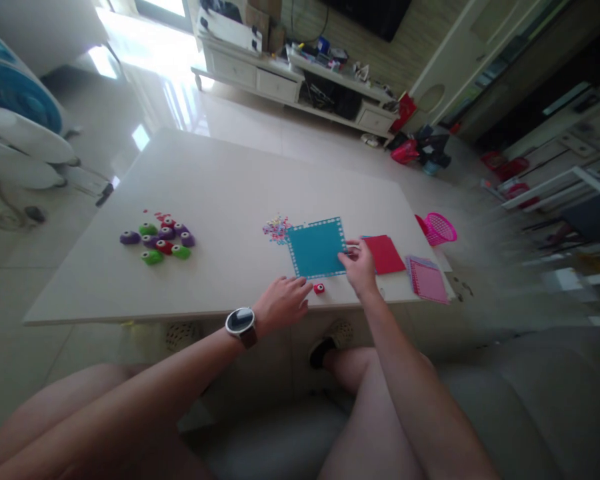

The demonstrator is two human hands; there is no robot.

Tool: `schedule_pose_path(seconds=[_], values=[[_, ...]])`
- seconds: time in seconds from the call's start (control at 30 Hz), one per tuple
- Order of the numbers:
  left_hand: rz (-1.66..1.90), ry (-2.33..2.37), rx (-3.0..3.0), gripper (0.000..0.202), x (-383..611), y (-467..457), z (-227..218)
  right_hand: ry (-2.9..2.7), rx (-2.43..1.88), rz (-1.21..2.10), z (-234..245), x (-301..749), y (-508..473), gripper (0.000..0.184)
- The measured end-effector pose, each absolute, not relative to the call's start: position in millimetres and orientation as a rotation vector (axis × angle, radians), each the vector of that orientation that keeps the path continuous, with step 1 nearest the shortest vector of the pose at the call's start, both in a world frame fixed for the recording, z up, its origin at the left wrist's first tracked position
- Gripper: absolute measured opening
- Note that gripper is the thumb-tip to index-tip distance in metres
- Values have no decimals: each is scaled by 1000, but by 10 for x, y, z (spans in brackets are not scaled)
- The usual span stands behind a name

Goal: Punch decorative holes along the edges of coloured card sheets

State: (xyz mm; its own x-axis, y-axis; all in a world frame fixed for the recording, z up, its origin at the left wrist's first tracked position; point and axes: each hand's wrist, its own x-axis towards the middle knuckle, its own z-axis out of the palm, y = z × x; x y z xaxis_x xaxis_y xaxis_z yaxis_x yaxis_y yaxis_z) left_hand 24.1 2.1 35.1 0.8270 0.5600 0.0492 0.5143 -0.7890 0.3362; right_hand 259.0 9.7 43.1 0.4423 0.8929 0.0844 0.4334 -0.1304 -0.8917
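A teal sheet of paper (316, 248) with small holes punched along its borders is over the white table. My right hand (359, 267) grips its right edge between thumb and fingers. My left hand (284, 303), with a watch on its wrist, rests near the sheet's lower left corner, fingers stretched out; whether they touch the paper I cannot tell. Just right of those fingertips sits a small red craft punch (319, 288). A heap of tiny coloured paper bits (277, 229) lies at the sheet's upper left.
Several purple, green and red craft punches (165, 233) cluster on the table's left, beside red paper bits. Red paper (386, 255) lies right of my right hand, then punched pink sheets (429, 280) by the table edge. A pink basket (440, 229) is beyond.
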Motion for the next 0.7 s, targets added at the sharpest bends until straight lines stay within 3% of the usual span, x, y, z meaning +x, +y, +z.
schedule_pose_path(seconds=[0.2,0.37,0.7], values=[[235,1129,2605,24,282,170,157,-554,-1716,276,643,4253,-187,39],[306,1395,2517,37,261,292,-147,-383,-1842,198,661,5236,-815,37],[337,1508,2535,45,243,323,-428,-372,-2113,51,67,6315,-1316,30]])
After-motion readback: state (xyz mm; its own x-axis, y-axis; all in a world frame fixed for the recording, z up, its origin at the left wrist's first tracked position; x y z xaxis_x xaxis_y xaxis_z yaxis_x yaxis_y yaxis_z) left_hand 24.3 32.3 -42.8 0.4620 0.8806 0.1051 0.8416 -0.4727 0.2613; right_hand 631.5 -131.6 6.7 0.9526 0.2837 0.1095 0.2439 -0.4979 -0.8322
